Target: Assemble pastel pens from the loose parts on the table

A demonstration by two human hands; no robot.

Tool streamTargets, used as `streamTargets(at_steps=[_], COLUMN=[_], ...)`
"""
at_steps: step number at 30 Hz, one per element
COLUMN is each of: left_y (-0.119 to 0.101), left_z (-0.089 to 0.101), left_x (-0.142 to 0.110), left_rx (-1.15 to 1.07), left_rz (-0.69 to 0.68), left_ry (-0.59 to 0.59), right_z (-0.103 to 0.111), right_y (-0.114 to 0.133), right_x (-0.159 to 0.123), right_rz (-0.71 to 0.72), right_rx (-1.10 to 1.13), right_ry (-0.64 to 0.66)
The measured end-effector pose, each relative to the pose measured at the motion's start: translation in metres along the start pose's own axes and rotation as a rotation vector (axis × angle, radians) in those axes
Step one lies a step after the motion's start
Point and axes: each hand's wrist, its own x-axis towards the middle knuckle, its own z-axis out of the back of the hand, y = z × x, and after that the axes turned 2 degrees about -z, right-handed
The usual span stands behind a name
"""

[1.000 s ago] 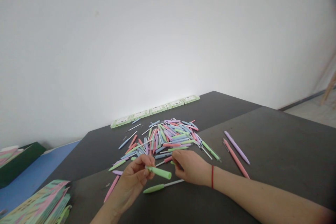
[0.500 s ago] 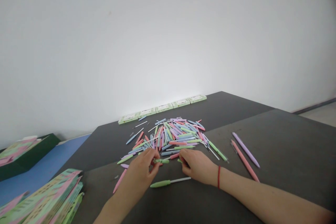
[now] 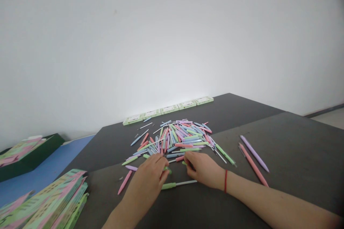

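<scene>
My left hand (image 3: 151,173) is closed at the near edge of the heap, its fingers shut on a green pen part (image 3: 169,170); most of that part is hidden behind the fingers. To its right, my right hand (image 3: 203,169), with a red string at the wrist, is closed in a pinch. A small bit of green pen part (image 3: 184,163) peeks out at its fingertips. Below and between both hands lies a green pen barrel (image 3: 168,186) with a white refill (image 3: 186,182) sticking out. Just beyond the hands spreads a heap of pastel pen parts (image 3: 185,137).
A coral pen (image 3: 254,164) and a purple pen (image 3: 254,154) lie on the dark table (image 3: 292,157) at right. Several pale green boxes (image 3: 170,109) line the wall. Stacked printed cartons (image 3: 53,200) stand at front left, beside a dark green box (image 3: 34,155).
My left hand has moved slightly right and turned, so less of its green pen part shows, and it now covers the tip of the green barrel. My right hand has barely moved.
</scene>
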Motion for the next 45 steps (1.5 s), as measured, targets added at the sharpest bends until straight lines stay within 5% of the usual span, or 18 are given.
streamTargets(at_steps=[4,19,26,34,45], left_y=[-0.004,-0.008,-0.005,0.011,-0.006], left_z=[-0.003,-0.007,-0.005,-0.016,-0.008], left_x=[0.000,-0.005,-0.005,0.003,-0.005], left_rx=[0.037,0.116,-0.122,-0.713,-0.328], left_rz=[0.001,-0.106,0.060,0.301,0.063], left_ry=[0.055,-0.094,-0.184,-0.267,-0.275], right_z=[-0.001,-0.001,-0.001,-0.001,-0.001], right_y=[0.003,0.009,0.011,0.008,0.008], right_x=[-0.001,-0.003,0.002,0.007,0.010], right_rz=[0.059,0.050,0.008,-0.164,-0.258], right_rx=[0.053,0.243,0.603,0.848,1.017], right_ry=[0.008,-0.011,-0.033,-0.053,-0.048])
